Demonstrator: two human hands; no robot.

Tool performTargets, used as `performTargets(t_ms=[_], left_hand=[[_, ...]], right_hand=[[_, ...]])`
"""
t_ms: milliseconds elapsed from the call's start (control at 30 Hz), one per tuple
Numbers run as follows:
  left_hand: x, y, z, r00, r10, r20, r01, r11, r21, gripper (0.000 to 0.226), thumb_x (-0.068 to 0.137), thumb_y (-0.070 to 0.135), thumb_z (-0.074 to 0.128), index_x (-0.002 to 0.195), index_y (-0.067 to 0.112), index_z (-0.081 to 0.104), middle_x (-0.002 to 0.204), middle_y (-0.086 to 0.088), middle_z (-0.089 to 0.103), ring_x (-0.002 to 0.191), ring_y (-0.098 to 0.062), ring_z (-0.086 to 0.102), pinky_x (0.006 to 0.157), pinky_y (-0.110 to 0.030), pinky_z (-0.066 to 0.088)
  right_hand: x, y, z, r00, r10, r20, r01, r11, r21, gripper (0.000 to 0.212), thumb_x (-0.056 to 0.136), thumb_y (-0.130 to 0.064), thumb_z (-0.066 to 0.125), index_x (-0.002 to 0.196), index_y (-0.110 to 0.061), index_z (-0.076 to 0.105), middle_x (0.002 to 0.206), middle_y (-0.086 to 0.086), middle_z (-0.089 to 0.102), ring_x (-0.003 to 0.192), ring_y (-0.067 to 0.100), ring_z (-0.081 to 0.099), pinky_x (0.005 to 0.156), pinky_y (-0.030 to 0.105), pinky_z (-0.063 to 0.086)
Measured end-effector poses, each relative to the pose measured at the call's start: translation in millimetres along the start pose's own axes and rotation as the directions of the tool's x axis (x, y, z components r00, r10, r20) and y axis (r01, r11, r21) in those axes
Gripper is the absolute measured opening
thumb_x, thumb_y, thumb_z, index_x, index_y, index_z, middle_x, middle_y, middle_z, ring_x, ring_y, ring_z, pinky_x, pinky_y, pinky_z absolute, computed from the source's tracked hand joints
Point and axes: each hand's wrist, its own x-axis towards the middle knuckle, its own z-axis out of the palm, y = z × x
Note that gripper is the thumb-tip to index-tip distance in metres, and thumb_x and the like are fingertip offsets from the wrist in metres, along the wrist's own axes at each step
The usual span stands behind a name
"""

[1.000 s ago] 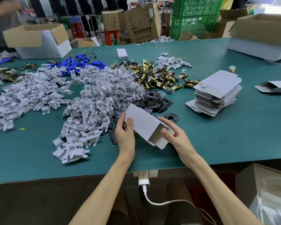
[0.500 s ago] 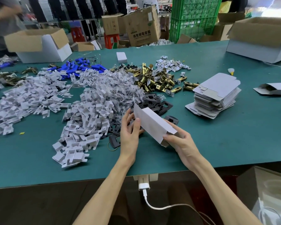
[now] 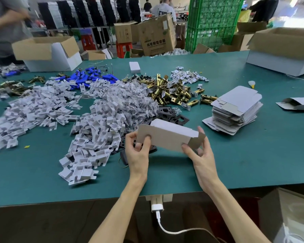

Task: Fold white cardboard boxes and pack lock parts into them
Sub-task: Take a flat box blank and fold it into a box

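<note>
Far left, an open carton stands on the green table. Nearer, a wide heap of white plastic pieces spreads toward the middle, with blue parts behind it. At centre, the left hand pinches the left end of a partly folded white box, thumb on the brown near face and fingers behind it. The box is held above the table near its front edge, long side running left to right, just in front of a scatter of black plates. The right hand grips the box's right end, thumb on the near face, fingers behind the open brown flap. Beyond the hands lies a pile of brass latches. To the right, a stack of flat boxes rests on the table, well apart from the held box. A single flat box lies at the right edge, and a second open carton stands far right.
</note>
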Motion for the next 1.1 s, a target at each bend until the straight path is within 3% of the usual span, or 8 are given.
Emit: performTargets(t_ms=[133, 233, 367, 500, 600, 800, 933, 1100], left_hand=[[-6.5, 4.1, 2.1, 0.958, 0.268, 0.099, -0.275, 0.960, 0.058, 0.021, 0.097, 0.003, 0.068, 0.101, 0.019, 0.056, 0.122, 0.001, 0.067, 0.116, -0.020, 0.068, 0.087, -0.025, 0.058], [-8.9, 1.3, 6.3, 0.801, 0.477, 0.361, -0.579, 0.770, 0.268, 0.023, 0.097, -0.003, 0.067, 0.102, 0.015, 0.054, 0.132, -0.010, 0.059, 0.125, -0.026, 0.059, 0.101, -0.030, 0.052], [-14.3, -5.2, 9.5, 0.674, 0.400, 0.621, -0.687, 0.649, 0.328, 0.024, 0.092, -0.010, 0.069, 0.101, 0.010, 0.058, 0.144, -0.016, 0.050, 0.144, -0.014, 0.043, 0.117, -0.021, 0.037], [-7.5, -7.5, 6.2, 0.790, 0.269, 0.550, -0.503, 0.797, 0.334, 0.018, 0.091, -0.002, 0.074, 0.100, 0.012, 0.068, 0.148, -0.007, 0.053, 0.145, -0.015, 0.046, 0.118, -0.029, 0.038], [-3.2, -4.0, 6.2, 0.873, 0.108, 0.476, -0.269, 0.920, 0.286, 0.026, 0.088, 0.002, 0.080, 0.095, 0.026, 0.073, 0.145, 0.004, 0.061, 0.139, -0.011, 0.054, 0.116, -0.039, 0.045], [-6.2, -5.1, 6.7, 0.845, 0.110, 0.523, -0.286, 0.920, 0.268, 0.027, 0.082, 0.004, 0.085, 0.103, 0.017, 0.075, 0.140, 0.006, 0.062, 0.134, -0.012, 0.057, 0.110, -0.044, 0.049], [-5.3, -1.9, 4.8, 0.862, -0.032, 0.505, 0.014, 0.999, 0.039, 0.048, 0.078, 0.000, 0.086, 0.120, 0.013, 0.068, 0.143, 0.001, 0.065, 0.135, -0.020, 0.060, 0.101, -0.032, 0.056], [-2.1, -0.8, 2.6, 0.835, -0.048, 0.549, 0.067, 0.998, -0.013, 0.060, 0.078, 0.012, 0.087, 0.133, 0.007, 0.063, 0.138, 0.000, 0.068, 0.130, -0.015, 0.062, 0.097, -0.023, 0.053]], right_hand=[[-1.2, -0.3, 0.8, 0.993, 0.089, -0.077, -0.079, 0.989, 0.128, 0.120, 0.073, -0.041, 0.083, 0.164, -0.030, 0.005, 0.163, -0.002, 0.031, 0.132, 0.008, 0.056, 0.109, 0.034, 0.049], [-4.5, -4.1, 4.5, 0.999, -0.004, -0.033, 0.005, 0.999, 0.038, 0.104, 0.083, -0.024, 0.079, 0.162, -0.038, 0.013, 0.149, -0.002, 0.049, 0.120, 0.013, 0.066, 0.088, 0.024, 0.057], [-10.0, -10.4, 9.6, 0.988, -0.129, 0.087, 0.135, 0.988, -0.073, 0.091, 0.085, -0.022, 0.078, 0.156, -0.047, 0.028, 0.136, -0.007, 0.060, 0.107, 0.018, 0.072, 0.087, 0.025, 0.058], [-10.4, -8.8, 11.8, 0.981, -0.123, 0.148, 0.139, 0.984, -0.107, 0.057, 0.089, -0.017, 0.075, 0.140, -0.035, 0.055, 0.126, 0.003, 0.065, 0.101, 0.024, 0.073, 0.094, 0.048, 0.058], [-9.6, -7.7, 12.6, 0.985, -0.105, 0.134, 0.119, 0.988, -0.102, 0.040, 0.092, -0.028, 0.070, 0.130, -0.033, 0.058, 0.116, 0.009, 0.065, 0.095, 0.029, 0.074, 0.091, 0.051, 0.059], [-8.0, -6.0, 13.6, 0.996, -0.064, 0.053, 0.068, 0.996, -0.062, 0.030, 0.094, -0.028, 0.073, 0.119, -0.031, 0.056, 0.103, -0.004, 0.071, 0.087, 0.028, 0.075, 0.076, 0.040, 0.063], [-6.6, -7.2, 13.5, 0.999, -0.026, -0.031, 0.027, 1.000, 0.011, 0.027, 0.095, -0.025, 0.072, 0.118, -0.029, 0.057, 0.105, 0.014, 0.069, 0.081, 0.031, 0.074, 0.071, 0.042, 0.063], [-5.1, -6.9, 12.8, 0.999, -0.013, -0.039, 0.015, 0.999, 0.049, 0.026, 0.095, -0.020, 0.073, 0.113, -0.021, 0.055, 0.091, 0.019, 0.068, 0.070, 0.031, 0.072, 0.064, 0.038, 0.061]])
